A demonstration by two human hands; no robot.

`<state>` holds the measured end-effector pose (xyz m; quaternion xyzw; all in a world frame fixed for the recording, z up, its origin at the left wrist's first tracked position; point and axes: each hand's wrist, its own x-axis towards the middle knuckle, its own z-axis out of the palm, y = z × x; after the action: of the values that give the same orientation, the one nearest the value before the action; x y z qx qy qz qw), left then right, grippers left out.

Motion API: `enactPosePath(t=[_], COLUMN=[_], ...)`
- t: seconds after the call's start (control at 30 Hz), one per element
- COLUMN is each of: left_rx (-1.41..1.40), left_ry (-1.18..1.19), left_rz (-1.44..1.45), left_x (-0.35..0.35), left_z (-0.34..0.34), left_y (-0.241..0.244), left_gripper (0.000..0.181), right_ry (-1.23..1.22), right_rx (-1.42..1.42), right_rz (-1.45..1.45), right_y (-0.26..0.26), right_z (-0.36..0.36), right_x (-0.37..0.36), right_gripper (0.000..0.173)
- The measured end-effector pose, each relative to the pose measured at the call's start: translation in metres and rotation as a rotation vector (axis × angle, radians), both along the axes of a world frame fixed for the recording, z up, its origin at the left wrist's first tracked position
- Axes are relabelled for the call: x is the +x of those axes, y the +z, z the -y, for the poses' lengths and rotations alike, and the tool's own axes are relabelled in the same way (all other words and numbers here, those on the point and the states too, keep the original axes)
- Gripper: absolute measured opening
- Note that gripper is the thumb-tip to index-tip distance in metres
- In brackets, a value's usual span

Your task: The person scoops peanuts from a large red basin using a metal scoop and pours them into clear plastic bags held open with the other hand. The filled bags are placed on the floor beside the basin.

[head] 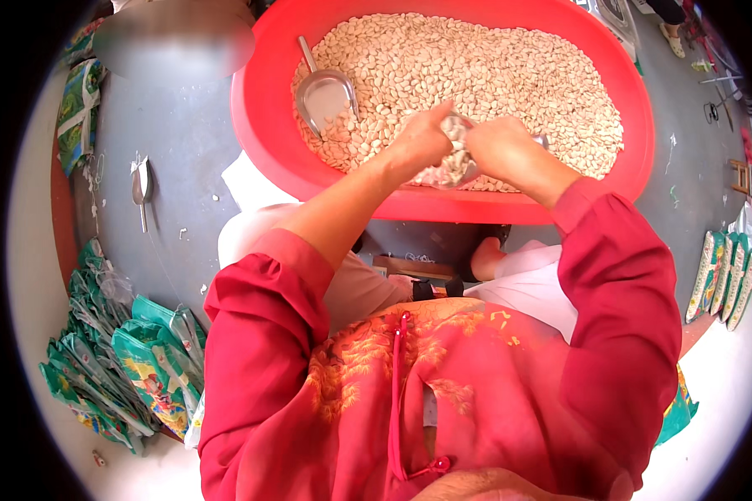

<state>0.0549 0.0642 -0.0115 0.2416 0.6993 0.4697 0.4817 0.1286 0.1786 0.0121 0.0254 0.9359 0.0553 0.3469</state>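
Both hands are over the near side of a large red plastic tub [442,206] filled with pale, flat seeds [470,69]. My right hand [504,150] grips a metal scoop, whose handle end [541,141] sticks out on its right. Fingers curled and thumb raised, my left hand [421,141] is closed at the rim of what looks like a clear plastic bag [442,177]. Seeds show between the two hands, where blur hides the join of scoop and bag. A second metal scoop [327,100] rests on the seeds at the left, its handle towards the far rim.
A third scoop [142,181] lies on the grey floor [182,144] to the left. Green printed bags [156,363] are piled at lower left; upright packed bags [720,275] stand at right. Beyond the tub, a person's foot [672,41] shows at upper right. My knees flank the tub's near side.
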Motion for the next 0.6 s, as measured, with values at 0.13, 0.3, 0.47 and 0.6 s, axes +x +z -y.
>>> enactPosePath(t=[0.13,0.3,0.47,0.6], left_rx=[0.051,0.122,0.387,0.585], left_ry=[0.170,0.418,0.639,0.711], left_rz=[0.074,0.101,0.047,-0.101], left_x=[-0.025,-0.055,-0.120,-0.183], left_z=[0.006,-0.012,-0.020,-0.002], left_y=[-0.022,-0.014,0.004,0.003], left_gripper=[0.064,0.068,0.063,0.069], right_ry=[0.124,-0.082,-0.583,-0.757], right_rx=[0.166,0.144,-0.022,-0.203], right_rz=[-0.206,-0.542,-0.676,-0.635], right_y=[0.025,0.049,0.066,0.050], right_z=[0.000,-0.034,-0.044,-0.056], right_x=[-0.004,0.033,0.064,0.089], right_gripper=[0.010,0.011,0.020,0.024])
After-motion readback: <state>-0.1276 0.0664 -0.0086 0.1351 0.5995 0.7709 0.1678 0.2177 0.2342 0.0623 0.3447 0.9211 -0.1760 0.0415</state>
